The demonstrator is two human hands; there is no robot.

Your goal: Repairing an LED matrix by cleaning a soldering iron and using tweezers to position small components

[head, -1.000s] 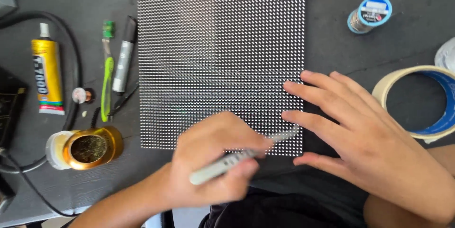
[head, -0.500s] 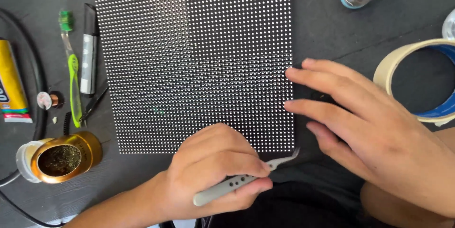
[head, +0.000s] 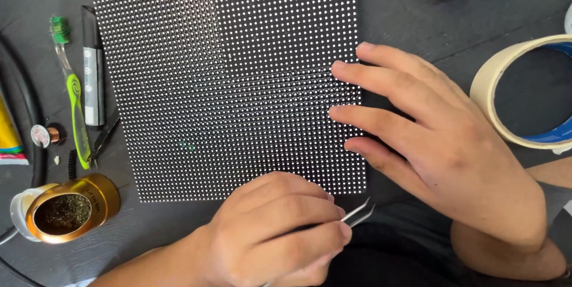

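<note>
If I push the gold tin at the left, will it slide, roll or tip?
The gold tin is low and wide, standing on its flat base, so it probably slides rather than tips. The wire wool inside looks light, so a small push likely moves it.

Left hand grips tweezers just below dotted panel; right hand rests flat on panel's right edge.
</note>
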